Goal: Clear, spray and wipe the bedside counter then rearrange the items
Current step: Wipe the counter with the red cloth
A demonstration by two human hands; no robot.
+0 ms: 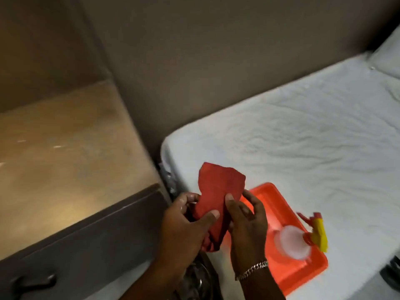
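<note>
Both my hands hold a red cloth (216, 187) up in front of me, over the gap between the counter and the bed. My left hand (184, 221) grips its lower part and my right hand (246, 219), with a chain bracelet on the wrist, pinches its right edge. The bedside counter (65, 152) at the left has a bare tan top with a few small glints on it. A clear spray bottle (292, 241) with a red and yellow trigger stands in an orange tray (279, 202) on the bed, just right of my right hand.
The bed (303, 131) with a wrinkled white sheet fills the right side, a pillow (389, 55) at its far corner. A drawer front with a dark handle (32, 282) sits below the counter top. A grey wall runs behind both. Something dark and shiny lies below my hands.
</note>
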